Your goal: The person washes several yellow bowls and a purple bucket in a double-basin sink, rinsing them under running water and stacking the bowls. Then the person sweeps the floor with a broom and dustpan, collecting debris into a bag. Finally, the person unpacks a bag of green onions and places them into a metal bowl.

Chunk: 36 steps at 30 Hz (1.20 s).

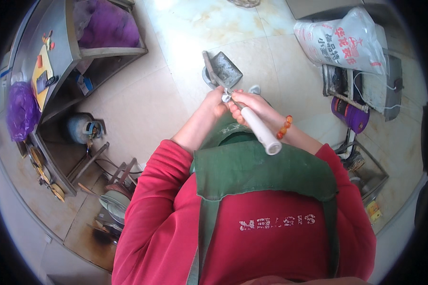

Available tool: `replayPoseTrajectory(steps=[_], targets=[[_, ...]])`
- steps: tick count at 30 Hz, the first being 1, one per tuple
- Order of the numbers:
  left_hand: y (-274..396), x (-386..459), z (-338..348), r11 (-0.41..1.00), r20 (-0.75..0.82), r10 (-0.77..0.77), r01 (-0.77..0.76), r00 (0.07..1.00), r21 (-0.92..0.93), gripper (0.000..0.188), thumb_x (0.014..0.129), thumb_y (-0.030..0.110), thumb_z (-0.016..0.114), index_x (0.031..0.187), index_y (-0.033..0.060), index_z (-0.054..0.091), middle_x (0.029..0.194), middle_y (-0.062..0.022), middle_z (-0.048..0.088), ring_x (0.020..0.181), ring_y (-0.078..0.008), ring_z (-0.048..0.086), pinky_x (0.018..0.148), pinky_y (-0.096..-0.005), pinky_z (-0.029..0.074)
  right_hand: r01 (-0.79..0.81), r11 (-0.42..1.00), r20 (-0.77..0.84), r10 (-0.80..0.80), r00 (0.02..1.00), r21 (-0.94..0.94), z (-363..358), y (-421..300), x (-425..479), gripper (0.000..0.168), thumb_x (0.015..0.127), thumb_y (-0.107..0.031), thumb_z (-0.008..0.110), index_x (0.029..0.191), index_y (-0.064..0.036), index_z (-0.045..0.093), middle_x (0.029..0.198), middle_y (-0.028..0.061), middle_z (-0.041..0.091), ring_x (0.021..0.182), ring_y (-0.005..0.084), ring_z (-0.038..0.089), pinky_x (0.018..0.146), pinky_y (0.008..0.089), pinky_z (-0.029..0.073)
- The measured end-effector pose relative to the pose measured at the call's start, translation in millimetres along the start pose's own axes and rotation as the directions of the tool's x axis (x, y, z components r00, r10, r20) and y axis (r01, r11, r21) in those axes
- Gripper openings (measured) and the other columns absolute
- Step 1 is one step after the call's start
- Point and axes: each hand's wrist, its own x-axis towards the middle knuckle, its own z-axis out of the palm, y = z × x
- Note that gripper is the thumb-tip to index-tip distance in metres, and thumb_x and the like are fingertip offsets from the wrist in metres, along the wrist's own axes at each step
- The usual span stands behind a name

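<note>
Both my hands meet in front of the green apron (264, 167). A long-handled tool with a white grip (258, 128) slants between them, its grip end towards my chest. My right hand (253, 105), below a wrist with an orange bead bracelet (284, 127), closes around the metal shaft just above the grip. My left hand (215, 101) pinches a small white piece (227, 96) beside the shaft; whether it is cloth or a tool part is unclear. Beyond them a grey dustpan (228, 69) rests on the floor. A brownish rod (209, 66) overlaps it; its join to the shaft is unclear.
At left, a metal table (62, 35) carries a cutting board (44, 76) and a purple bag (21, 110); a gas cylinder (80, 128) stands below. A printed sack (342, 42) and a purple tub (350, 114) are at right. Pans (114, 205) lie lower left.
</note>
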Motion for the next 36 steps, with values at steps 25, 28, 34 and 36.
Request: replayPoseTrajectory(steps=[25,28,34,36], targets=[[77,-28,240,0.857,-0.130,0.510,-0.515,0.850,-0.013,0.033,0.088,0.024,0.029,0.097,-0.0021,0.047,0.086,-0.0138,0.056,0.076,-0.0235,0.056,0.064,-0.0347,0.050,-0.138,0.937,0.008,0.149,0.989,-0.321,32,-251,25,0.018,0.084,-0.023,0.046,0.085,-0.005,0.041,0.065,0.0052,0.046,0.046,0.0143,0.047,0.039,0.0258,0.040],[122,-54,254,0.779,-0.051,0.621,-0.623,0.782,-0.061,0.030,0.087,0.026,0.033,0.090,0.0015,0.049,0.081,-0.0119,0.055,0.074,-0.0217,0.056,0.064,-0.0336,0.049,-0.097,0.908,0.095,0.148,0.984,-0.407,68,-283,54,0.017,0.084,-0.024,0.047,0.084,-0.007,0.044,0.064,0.0039,0.047,0.046,0.0098,0.044,0.037,0.0225,0.036],[311,-35,228,0.560,0.004,0.553,-0.368,0.833,-0.742,0.008,0.079,-0.005,0.040,0.087,-0.0076,0.041,0.076,-0.0142,0.045,0.065,-0.0235,0.050,0.079,-0.0470,0.046,-0.016,0.932,0.229,0.105,0.968,-0.362,144,-328,108,0.028,0.088,-0.027,0.042,0.111,-0.010,0.044,0.077,0.0127,0.057,0.049,0.0063,0.044,0.037,0.0156,0.033],[371,-28,228,0.605,0.178,0.537,-0.230,0.825,-0.762,0.009,0.080,-0.003,0.043,0.088,-0.0084,0.041,0.078,-0.0160,0.047,0.068,-0.0247,0.052,0.069,-0.0391,0.051,0.073,0.911,0.228,0.024,0.973,-0.406,140,-338,130,0.030,0.088,-0.025,0.042,0.114,-0.009,0.042,0.080,0.0138,0.058,0.051,0.0082,0.046,0.041,0.0179,0.036]])
